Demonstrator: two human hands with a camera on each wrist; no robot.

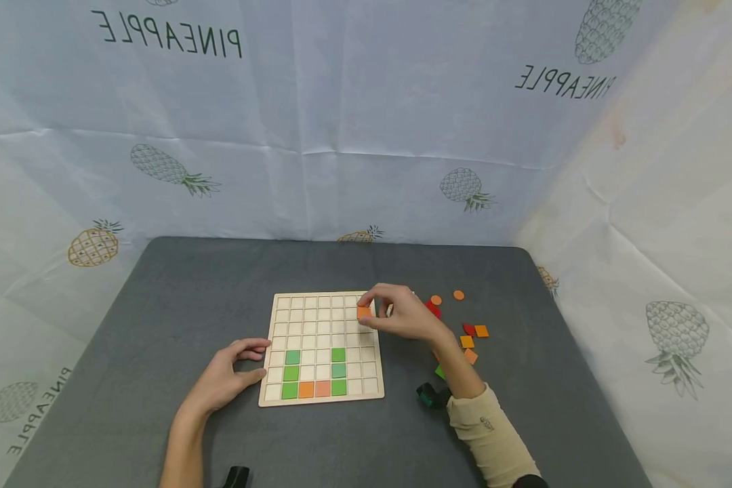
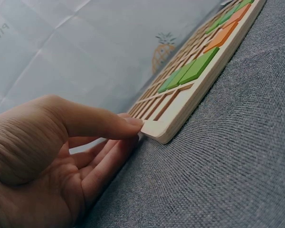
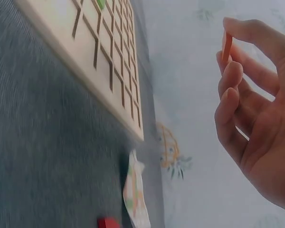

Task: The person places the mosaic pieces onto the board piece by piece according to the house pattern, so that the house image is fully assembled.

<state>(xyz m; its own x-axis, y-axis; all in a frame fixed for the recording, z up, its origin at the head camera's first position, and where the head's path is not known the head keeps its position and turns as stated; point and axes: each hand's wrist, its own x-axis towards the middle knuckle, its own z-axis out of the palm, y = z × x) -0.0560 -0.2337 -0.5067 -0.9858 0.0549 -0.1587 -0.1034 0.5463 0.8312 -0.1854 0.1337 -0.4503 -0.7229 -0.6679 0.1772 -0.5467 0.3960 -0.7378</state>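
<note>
A wooden grid board lies on the table, with green and orange square tiles forming a U in its lower rows. My right hand pinches an orange square tile between thumb and fingertips above the board's upper right corner. In the right wrist view, that tile is seen edge-on, raised above the board. At the board's left edge rests my left hand, fingers loosely bent. Close up in the left wrist view, its thumb touches the board's rim.
Right of the board lie loose orange squares, orange discs and red pieces. A green piece shows partly beside the right forearm. A printed white packet lies past the board's corner. Pineapple-print cloth hangs behind the grey table.
</note>
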